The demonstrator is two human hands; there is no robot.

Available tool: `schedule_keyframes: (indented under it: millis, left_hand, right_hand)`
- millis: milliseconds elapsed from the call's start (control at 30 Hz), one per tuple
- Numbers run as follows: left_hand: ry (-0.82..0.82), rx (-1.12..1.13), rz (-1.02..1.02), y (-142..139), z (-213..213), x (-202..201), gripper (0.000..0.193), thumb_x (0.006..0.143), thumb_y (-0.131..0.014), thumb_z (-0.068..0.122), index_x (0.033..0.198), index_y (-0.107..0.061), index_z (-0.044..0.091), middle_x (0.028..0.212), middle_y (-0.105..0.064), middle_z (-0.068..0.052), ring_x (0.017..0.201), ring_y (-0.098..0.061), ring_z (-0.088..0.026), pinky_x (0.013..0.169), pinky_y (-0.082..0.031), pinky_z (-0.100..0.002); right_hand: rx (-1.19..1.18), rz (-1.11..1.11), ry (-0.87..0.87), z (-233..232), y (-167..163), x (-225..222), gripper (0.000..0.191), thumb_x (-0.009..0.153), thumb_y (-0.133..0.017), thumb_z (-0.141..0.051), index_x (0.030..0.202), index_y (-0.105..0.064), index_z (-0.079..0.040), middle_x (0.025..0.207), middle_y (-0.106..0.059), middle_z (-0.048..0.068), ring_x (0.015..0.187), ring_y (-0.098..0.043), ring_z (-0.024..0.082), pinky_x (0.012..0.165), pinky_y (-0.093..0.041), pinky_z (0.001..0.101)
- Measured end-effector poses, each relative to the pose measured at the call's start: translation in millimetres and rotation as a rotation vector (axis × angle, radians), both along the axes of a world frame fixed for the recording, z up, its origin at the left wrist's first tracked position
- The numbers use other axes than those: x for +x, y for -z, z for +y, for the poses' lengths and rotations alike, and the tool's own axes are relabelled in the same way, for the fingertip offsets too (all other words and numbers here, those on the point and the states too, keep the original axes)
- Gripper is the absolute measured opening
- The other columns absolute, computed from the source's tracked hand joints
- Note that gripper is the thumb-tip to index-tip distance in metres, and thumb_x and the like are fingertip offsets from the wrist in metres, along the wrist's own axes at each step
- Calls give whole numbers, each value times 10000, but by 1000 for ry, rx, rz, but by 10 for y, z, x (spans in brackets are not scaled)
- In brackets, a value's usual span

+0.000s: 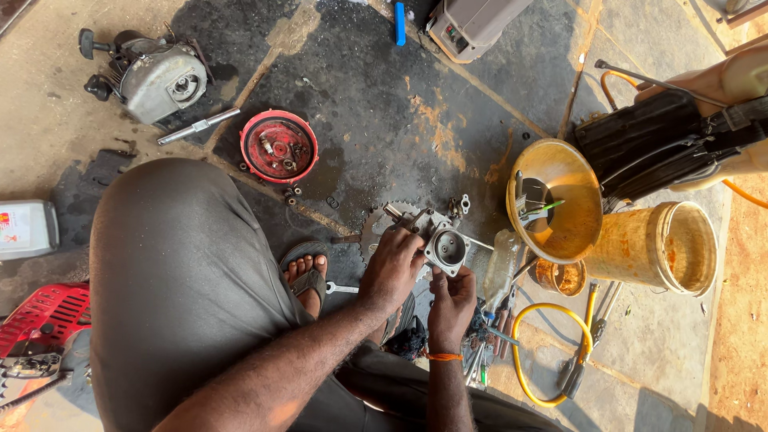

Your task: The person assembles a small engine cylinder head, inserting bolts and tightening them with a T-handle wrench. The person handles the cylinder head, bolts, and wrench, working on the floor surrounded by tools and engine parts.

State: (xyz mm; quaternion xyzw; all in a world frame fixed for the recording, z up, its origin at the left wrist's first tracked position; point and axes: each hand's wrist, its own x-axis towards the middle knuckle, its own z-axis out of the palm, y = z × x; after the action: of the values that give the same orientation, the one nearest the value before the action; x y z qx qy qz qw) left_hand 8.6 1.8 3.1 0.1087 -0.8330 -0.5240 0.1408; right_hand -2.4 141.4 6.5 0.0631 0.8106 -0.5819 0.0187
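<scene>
Small grey metal engine part (442, 244) with a round bore, held up just over the oily floor, right between both hands. Left hand (392, 268) wrapped around its left side, fingers closed over the top edge. Right hand (452, 300) cupping it from below, thumb up against the lower rim, orange thread on the wrist. So both clamped on the same piece, pretty snug.

Just behind the part, flat on the floor, a toothed sprocket (376, 224). Small spanner (342, 287) lying just left of the left hand, next to a sandalled foot (306, 274). Pile of hand tools (488, 344) right beside the right wrist, plus a loop of yellow hose (552, 352) a bit further right.

Up and right of the hands: yellow funnel-shaped bowl (560, 200) with bits inside, then a grubby plastic bucket (664, 246) on its side. Well above the left hand, a red round cover (278, 146) holding loose bolts, a metal rod (198, 126) and a grey engine block (156, 74). Far left, white plastic can (28, 228) and a red machine housing (40, 316).
</scene>
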Motion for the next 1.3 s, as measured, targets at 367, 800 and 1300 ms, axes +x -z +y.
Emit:
schedule_keyframes:
  millis: [367, 800, 1300]
  left_hand:
    - [-31, -70, 41, 1, 2, 72, 178, 969, -712, 133, 1113, -628, 72, 1021, -599, -87, 1062, -590, -281, 915, -527, -432]
    - [15, -31, 19, 21, 19, 47, 186, 957, -700, 112, 1105, -605, 49, 1045, -578, -94, 1061, -590, -268, 877, -547, -404]
    - [12, -28, 9, 9, -32, 35, 268, 897, -747, 132, 1119, -623, 48, 1043, -588, -106, 1062, -608, -275, 853, -546, -410]
  right_hand:
    - [146, 0, 20, -47, -37, -19, 428, 902, -785, -258, 1238, -635, -40, 990, -739, 53, 893, -685, 108, 742, -554, 279]
    - [99, -11, 35, -10, 12, -18, 360, 915, -784, -240, 1171, -645, -29, 914, -712, 41, 822, -665, 95, 681, -528, 257]
    - [135, 0, 76, 1, 53, 16, 233, 943, -776, -226, 995, -652, -36, 785, -683, 12, 685, -567, 58, 594, -442, 230]
